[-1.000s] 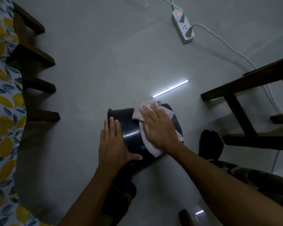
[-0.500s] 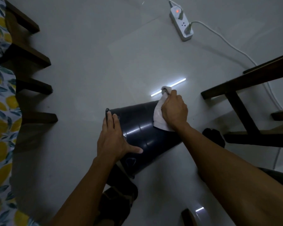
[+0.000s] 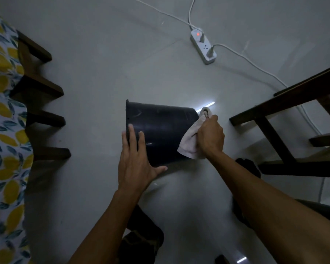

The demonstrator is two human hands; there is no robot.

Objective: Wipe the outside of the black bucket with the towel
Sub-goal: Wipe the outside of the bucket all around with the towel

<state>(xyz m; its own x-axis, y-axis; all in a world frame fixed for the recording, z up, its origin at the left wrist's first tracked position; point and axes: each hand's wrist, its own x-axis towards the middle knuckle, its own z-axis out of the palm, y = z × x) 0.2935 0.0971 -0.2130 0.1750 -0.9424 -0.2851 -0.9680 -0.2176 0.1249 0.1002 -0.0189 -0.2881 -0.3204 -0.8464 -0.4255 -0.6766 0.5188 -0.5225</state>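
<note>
The black bucket (image 3: 160,128) lies on its side on the pale floor, rim to the left and base to the right. My left hand (image 3: 135,161) rests flat on its wall near the rim, fingers spread, thumb along the lower edge. My right hand (image 3: 211,137) grips a bunched white towel (image 3: 189,143) and presses it against the bucket's base end. Part of the towel hangs below my fingers and a fold sticks up above them.
A white power strip (image 3: 203,47) with a red light and white cables lies on the floor at the back. Dark wooden furniture (image 3: 286,103) stands to the right. At the left, dark wooden legs (image 3: 40,88) stand beside a lemon-print cloth (image 3: 6,130). My legs show below.
My right hand has slid the towel along the bucket from its middle to the base end. The bucket has turned to lie more level. My left hand stays near the rim.
</note>
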